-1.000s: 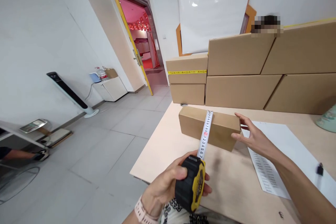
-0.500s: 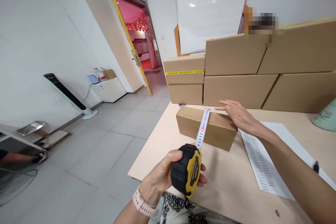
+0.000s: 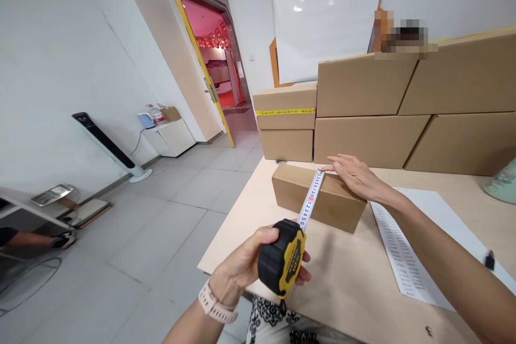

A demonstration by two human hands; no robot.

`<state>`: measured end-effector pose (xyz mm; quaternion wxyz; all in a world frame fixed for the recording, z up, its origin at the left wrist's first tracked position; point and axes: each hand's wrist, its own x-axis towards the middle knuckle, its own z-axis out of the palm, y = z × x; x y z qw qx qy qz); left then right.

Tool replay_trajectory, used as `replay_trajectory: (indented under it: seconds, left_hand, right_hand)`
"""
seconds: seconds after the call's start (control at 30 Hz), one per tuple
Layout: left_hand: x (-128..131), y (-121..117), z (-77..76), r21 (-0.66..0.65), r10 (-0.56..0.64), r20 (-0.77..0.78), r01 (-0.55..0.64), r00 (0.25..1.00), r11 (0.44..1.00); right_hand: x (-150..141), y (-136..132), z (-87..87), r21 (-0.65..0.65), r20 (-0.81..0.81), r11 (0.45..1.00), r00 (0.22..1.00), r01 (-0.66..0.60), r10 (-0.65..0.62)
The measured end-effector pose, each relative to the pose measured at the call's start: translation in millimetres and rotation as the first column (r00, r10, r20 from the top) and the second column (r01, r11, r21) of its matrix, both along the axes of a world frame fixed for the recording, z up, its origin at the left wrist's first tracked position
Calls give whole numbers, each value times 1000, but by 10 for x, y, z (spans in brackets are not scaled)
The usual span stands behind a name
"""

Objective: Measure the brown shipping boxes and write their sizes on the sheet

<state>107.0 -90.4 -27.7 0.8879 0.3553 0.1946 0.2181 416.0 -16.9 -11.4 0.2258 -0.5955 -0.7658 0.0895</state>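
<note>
My left hand (image 3: 250,258) is wrapped around a black and yellow tape measure (image 3: 282,258) above the table's near edge. Its white blade (image 3: 309,200) runs out away from me, across the top of a small brown cardboard box (image 3: 318,209). Numbers show along the blade, and its tip reaches the box's far upper edge. My right hand (image 3: 357,176) rests over the right part of the box, fingers stretched out, fingertips at the blade's tip. Whether the fingertips press on the blade I cannot tell.
Large cardboard boxes (image 3: 371,142) are stacked along the table's back. Printed paper (image 3: 419,247) with a black pen (image 3: 489,259) lies under my right forearm. A green patterned object (image 3: 502,183) stands at the right. Another person's foot (image 3: 64,239) shows at far left; a blurred head is behind the boxes.
My right hand has moved slightly left, bringing its fingertips to the blade's tip. The tape measure in my left hand has shifted a little left and tilted.
</note>
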Motion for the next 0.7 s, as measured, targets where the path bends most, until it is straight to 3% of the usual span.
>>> replay_trajectory:
  seconds: [0.27, 0.7]
  left_hand:
    - [-26, 71, 110, -36, -29, 28, 30, 999, 999]
    - [-38, 48, 11, -79, -40, 72, 46, 997, 996]
  right_hand:
    - [-16, 61, -13, 34, 59, 999, 998, -37, 35]
    - [-107, 30, 81, 90, 127, 994, 991, -58, 46]
